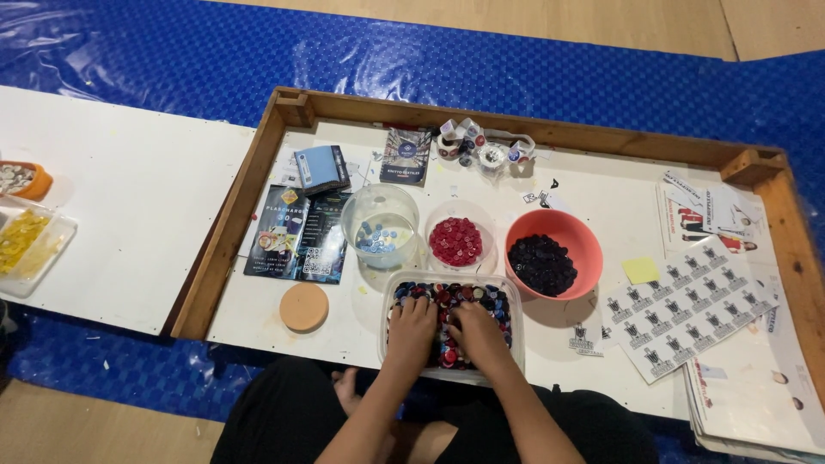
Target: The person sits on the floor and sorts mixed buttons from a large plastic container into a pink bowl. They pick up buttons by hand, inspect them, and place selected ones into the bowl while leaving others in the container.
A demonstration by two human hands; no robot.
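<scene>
Both my hands rest inside a clear rectangular tub [511, 301] filled with mixed red, blue and dark buttons [447, 296]. My left hand [412, 325] lies palm down on the buttons at the tub's left half, fingers together. My right hand [475, 331] lies beside it on the right half, fingers curled into the pile. Behind the tub stand three containers: a clear jar [380, 225] with a few blue buttons, a clear bowl [456, 239] of red buttons, and an orange bowl [554, 253] of dark buttons.
A wooden-framed white tray [258, 163] holds everything. A round tan lid [303, 307] lies left of the tub, dark leaflets [296, 232] behind it. Sticker sheets [687, 305] and papers lie right. Tape rolls [481, 146] sit at the back. Trays of yellow pieces [21, 241] sit far left.
</scene>
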